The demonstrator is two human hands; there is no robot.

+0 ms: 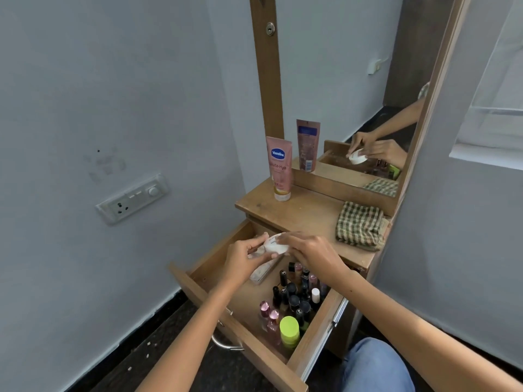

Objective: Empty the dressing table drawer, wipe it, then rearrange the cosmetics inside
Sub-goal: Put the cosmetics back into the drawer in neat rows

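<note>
The wooden drawer of the dressing table is pulled open. Above its far left part, my left hand and my right hand both grip a small round white jar. Under my hands lies a pale flat case, partly hidden. The right side of the drawer holds several upright nail polish bottles, two pink-capped bottles and a bottle with a lime-green cap. A pink Vaseline tube stands on the tabletop. A folded green checked cloth lies at the tabletop's right end.
The mirror behind the tabletop reflects my hands, the tube and the cloth. A switchboard with a socket is on the left wall. My knee in blue jeans is below right. A metal handle sticks out from the drawer front.
</note>
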